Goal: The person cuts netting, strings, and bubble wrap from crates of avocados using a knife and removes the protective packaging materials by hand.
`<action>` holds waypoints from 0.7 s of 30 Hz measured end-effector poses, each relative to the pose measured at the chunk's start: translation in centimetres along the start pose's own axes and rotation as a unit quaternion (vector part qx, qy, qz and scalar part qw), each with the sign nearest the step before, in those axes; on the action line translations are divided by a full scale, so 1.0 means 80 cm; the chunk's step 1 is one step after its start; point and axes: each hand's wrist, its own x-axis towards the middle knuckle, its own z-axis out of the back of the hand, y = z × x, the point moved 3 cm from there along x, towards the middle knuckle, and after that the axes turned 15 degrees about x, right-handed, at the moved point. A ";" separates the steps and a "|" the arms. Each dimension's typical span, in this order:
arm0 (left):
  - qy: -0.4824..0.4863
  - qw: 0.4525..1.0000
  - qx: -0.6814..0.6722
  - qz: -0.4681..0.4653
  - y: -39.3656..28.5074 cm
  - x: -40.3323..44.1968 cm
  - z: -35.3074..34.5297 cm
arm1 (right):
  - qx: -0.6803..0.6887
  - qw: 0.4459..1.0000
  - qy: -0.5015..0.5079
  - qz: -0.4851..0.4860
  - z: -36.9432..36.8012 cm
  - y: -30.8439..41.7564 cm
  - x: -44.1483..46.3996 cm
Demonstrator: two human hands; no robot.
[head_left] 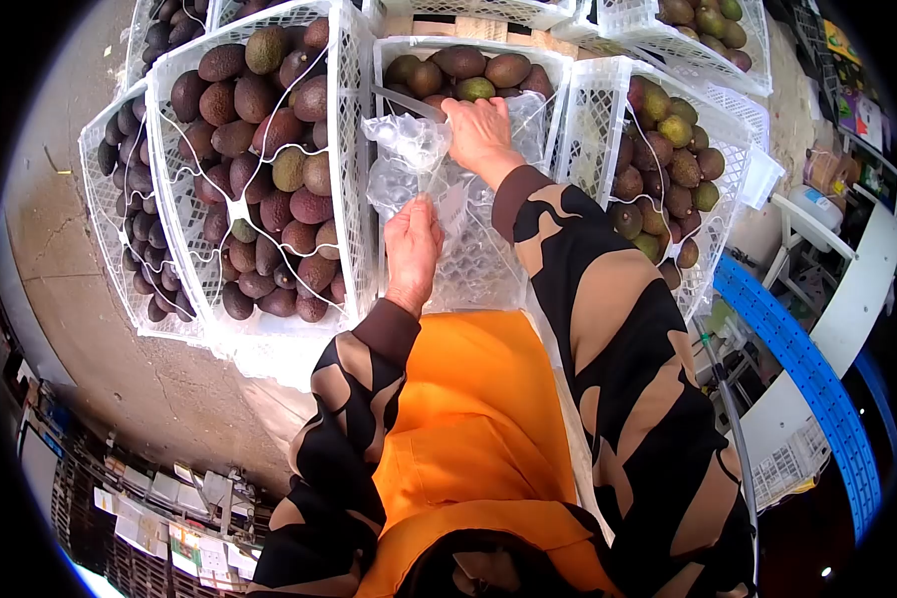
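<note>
One unreadable label [452, 208] overlies plastic wrap [409, 145] pinched by left fingers [422, 209]; what right fingers [462, 118] hold is unclear.

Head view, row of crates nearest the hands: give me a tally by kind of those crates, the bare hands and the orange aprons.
Crates: 4 (far-left crate, large left crate, middle crate, right crate)
Bare hands: 2 (left hand, right hand)
Orange aprons: 1 (orange apron)
Total: 7
</note>
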 end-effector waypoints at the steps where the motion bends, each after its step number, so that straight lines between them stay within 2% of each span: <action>1: 0.005 1.000 -0.021 0.005 0.004 -0.004 0.002 | -0.002 1.000 0.009 -0.006 -0.005 -0.004 0.002; 3: -0.010 1.000 0.013 -0.015 0.011 -0.008 0.005 | -0.001 1.000 0.024 -0.019 -0.012 -0.002 0.006; 4: -0.025 0.998 0.043 -0.032 0.016 -0.005 0.002 | -0.001 0.992 0.116 -0.055 -0.007 -0.004 0.013; 6: -0.036 0.988 0.134 -0.074 0.042 0.008 0.014 | 0.052 0.995 0.087 0.023 0.007 -0.012 0.002; 7: -0.030 0.988 0.133 -0.077 0.055 0.011 0.025 | 0.075 0.993 0.071 0.064 0.021 -0.016 -0.002; 9: -0.018 0.988 0.128 -0.088 0.067 0.012 0.040 | -0.020 0.987 -0.001 0.161 0.049 -0.012 -0.042; 10: -0.051 0.967 0.226 -0.108 0.062 0.006 0.046 | 0.046 0.991 -0.019 0.125 0.076 -0.007 -0.061; 11: -0.064 0.961 0.241 -0.124 0.059 0.000 0.047 | 0.112 0.989 -0.037 0.088 0.103 0.006 -0.077; 13: -0.087 0.946 0.271 -0.158 0.056 -0.002 0.045 | 0.155 0.987 -0.053 0.007 0.126 0.033 -0.110; 14: -0.105 0.914 0.337 -0.199 0.061 0.000 0.048 | 0.176 0.982 -0.060 -0.036 0.132 0.042 -0.129; 17: -0.050 0.985 0.081 -0.144 0.072 -0.007 0.053 | 0.191 0.959 0.142 -0.156 0.116 0.070 -0.168; 18: -0.034 0.991 0.073 -0.108 0.071 -0.012 0.059 | 0.180 0.959 0.163 -0.145 0.107 0.073 -0.170; 20: -0.002 0.995 0.048 -0.093 0.067 -0.011 0.065 | 0.157 0.958 0.204 -0.125 0.074 0.065 -0.178; 21: 0.016 0.996 0.036 -0.083 0.068 -0.011 0.066 | 0.138 0.967 0.188 -0.102 0.058 0.062 -0.175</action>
